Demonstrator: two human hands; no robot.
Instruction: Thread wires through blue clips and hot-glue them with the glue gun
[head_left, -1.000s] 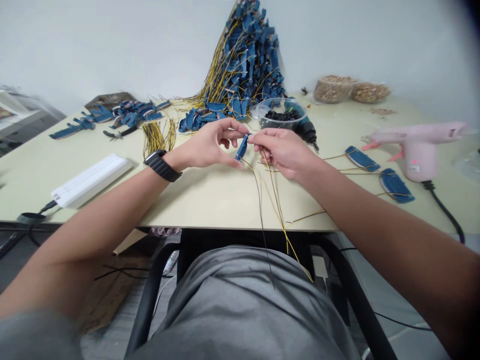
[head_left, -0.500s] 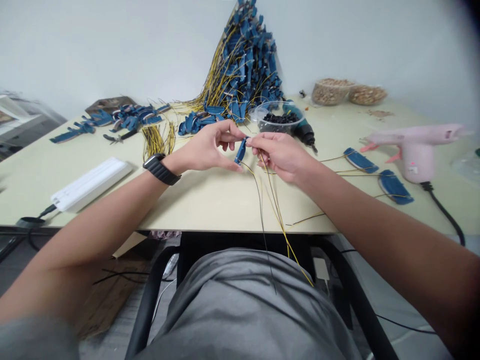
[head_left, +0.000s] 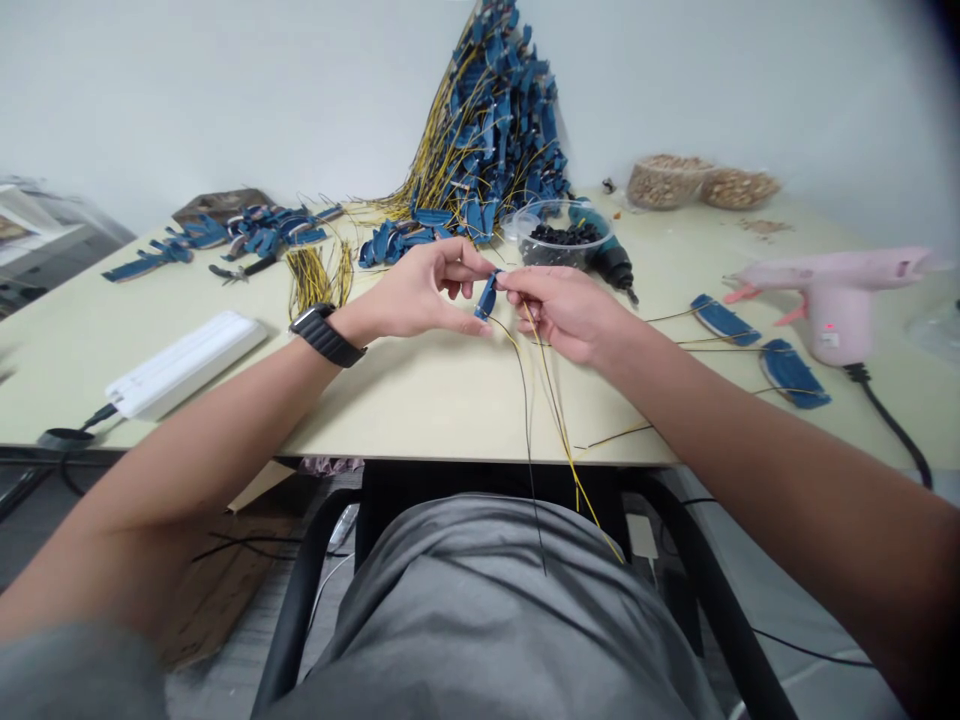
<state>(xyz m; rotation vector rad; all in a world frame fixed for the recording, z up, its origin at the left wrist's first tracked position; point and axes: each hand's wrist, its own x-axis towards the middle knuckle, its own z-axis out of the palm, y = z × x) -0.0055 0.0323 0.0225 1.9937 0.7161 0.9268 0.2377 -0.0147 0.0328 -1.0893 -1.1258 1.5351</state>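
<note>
From the head camera, the main risk looks to lie in the tiny grip at the centre: the small blue piece (head_left: 487, 296) is held only at the fingertips, so a slight twist or a tug on the trailing yellow and black wires (head_left: 541, 430) could pull it free or bend it. Those wires hang past the table edge (head_left: 480, 462) toward the lap, and catching them on the grey shirt (head_left: 480, 610) or the chair could jerk the piece out of line. The piece sits between the hands, just above the middle of the table. The left hand (head_left: 416, 295), wearing a black wristwatch (head_left: 326, 335), is curled and pinches the piece between thumb and forefinger, while the right hand (head_left: 566, 315) is nearly closed, its fingertips (head_left: 507, 281) meeting the piece's upper end and seemingly gathering the wires, though the exact hold is too small to tell. Beyond the hands, a tall heap of wired blue pieces (head_left: 487, 130) could shed strands if disturbed, and a clear tub of black pellets (head_left: 559, 238) stands close to the right hand's reach beside a rotary tool (head_left: 611, 265). To the right, a pink glue gun (head_left: 832, 305) shows a small red light, so a careless reach there could risk a burn; two blue pieces (head_left: 791, 373) lie near it. On the left are pliers (head_left: 240, 268) and a white power strip (head_left: 184, 362).
</note>
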